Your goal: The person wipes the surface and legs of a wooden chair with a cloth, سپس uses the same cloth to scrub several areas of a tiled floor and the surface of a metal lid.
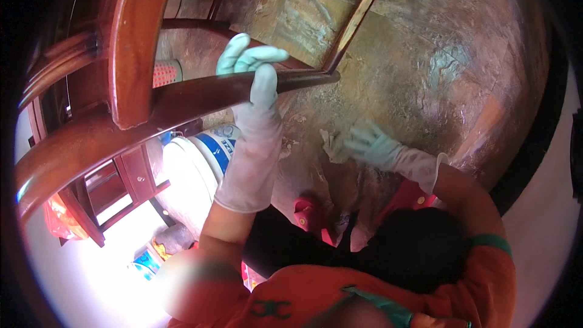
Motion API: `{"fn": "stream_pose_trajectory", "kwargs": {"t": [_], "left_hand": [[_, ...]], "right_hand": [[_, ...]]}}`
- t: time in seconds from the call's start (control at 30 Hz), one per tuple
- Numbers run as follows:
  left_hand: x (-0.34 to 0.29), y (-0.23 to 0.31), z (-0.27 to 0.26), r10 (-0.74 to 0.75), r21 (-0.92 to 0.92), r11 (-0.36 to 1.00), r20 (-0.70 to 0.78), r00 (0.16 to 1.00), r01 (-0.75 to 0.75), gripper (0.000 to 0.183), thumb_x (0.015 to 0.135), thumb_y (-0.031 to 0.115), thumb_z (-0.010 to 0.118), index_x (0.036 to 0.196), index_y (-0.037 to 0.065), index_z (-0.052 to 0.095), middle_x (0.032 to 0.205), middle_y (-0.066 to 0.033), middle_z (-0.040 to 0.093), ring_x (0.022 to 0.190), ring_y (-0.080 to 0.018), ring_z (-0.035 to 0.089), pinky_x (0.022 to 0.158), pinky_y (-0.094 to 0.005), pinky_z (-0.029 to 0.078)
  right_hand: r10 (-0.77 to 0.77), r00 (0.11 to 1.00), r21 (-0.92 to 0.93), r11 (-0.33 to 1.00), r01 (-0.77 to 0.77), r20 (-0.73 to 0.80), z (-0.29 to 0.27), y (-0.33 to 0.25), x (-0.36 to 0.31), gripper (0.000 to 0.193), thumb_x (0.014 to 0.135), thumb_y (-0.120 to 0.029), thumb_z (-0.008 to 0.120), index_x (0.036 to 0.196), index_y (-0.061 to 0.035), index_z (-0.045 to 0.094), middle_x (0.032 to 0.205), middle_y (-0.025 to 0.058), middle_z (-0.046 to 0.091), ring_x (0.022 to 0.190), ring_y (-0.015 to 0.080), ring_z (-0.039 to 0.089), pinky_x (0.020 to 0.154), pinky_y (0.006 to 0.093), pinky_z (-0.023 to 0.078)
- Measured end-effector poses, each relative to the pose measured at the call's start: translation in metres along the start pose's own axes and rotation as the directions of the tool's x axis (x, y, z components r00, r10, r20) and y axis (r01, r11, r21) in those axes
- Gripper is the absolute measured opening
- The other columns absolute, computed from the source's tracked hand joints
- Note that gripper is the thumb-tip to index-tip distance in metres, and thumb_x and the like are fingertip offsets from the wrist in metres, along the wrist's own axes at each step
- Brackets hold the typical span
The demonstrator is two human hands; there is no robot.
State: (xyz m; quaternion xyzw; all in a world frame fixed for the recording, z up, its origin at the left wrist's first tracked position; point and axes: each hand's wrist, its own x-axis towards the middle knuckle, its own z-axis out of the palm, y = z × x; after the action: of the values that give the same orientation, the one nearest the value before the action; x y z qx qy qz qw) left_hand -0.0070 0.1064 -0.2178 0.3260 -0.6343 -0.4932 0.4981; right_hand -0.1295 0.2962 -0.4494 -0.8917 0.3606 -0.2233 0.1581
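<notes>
Orange shirt [303, 297] up close, lower right of the white bucket [209, 153]. Left hand [263, 88] is hooked round a curved wooden rail [200, 98] passing above that bucket; right hand [375, 147], blurry, fingers spread, well right of it. Looks mid-handling; can't tell what's done or left.

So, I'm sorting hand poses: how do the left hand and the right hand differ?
The left hand has the rail between its thumb and fingers; the right hand is open, fingers spread, over the floor. The left hand looks fairly sharp; the right hand is blurred. The left hand also appears larger than the right hand. Both wear pale gloves.
</notes>
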Motion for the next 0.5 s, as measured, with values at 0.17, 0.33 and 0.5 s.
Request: {"fn": "stream_pose_trajectory", "kwargs": {"t": [0.17, 0.33, 0.5], "left_hand": [[-0.083, -0.038, -0.010, -0.633, 0.227, 0.682, -0.293, 0.717, 0.695, 0.075, 0.085, 0.016, 0.063, 0.141, 0.000, 0.017, 0.132, -0.0125, 0.038, 0.121, -0.0200, 0.039, 0.098, -0.0308, 0.035], [-0.173, -0.060, -0.018, -0.824, 0.144, 0.404, -0.372, 0.428, 0.903, 0.063, 0.082, 0.018, 0.066, 0.134, 0.001, 0.036, 0.134, -0.0133, 0.039, 0.118, -0.0193, 0.043, 0.097, -0.0276, 0.037], [-0.183, -0.069, -0.015, -0.838, 0.217, 0.446, -0.239, 0.490, 0.868, 0.057, 0.082, 0.017, 0.067, 0.131, 0.003, 0.041, 0.124, -0.0109, 0.047, 0.108, -0.0164, 0.048, 0.094, -0.0276, 0.039]], "right_hand": [[0.454, 0.889, 0.310, 0.855, -0.416, -0.056, -0.060, 0.041, 0.010, 0.017, 0.079, -0.014, 0.055, 0.094, -0.0122, 0.062, 0.113, 0.0071, 0.056, 0.106, 0.0312, 0.051, 0.093, 0.0463, 0.040], [0.751, 0.423, 0.671, 0.652, -0.353, -0.507, -0.155, 0.045, -0.005, 0.022, 0.089, -0.013, 0.044, 0.104, 0.0000, 0.054, 0.095, 0.0124, 0.060, 0.088, 0.0246, 0.057, 0.083, 0.0339, 0.045], [0.813, 0.308, 0.508, 0.558, -0.656, -0.494, -0.207, 0.152, -0.051, 0.026, 0.092, -0.013, 0.044, 0.117, -0.0063, 0.051, 0.116, 0.0145, 0.056, 0.100, 0.0306, 0.056, 0.090, 0.0338, 0.043]]}}
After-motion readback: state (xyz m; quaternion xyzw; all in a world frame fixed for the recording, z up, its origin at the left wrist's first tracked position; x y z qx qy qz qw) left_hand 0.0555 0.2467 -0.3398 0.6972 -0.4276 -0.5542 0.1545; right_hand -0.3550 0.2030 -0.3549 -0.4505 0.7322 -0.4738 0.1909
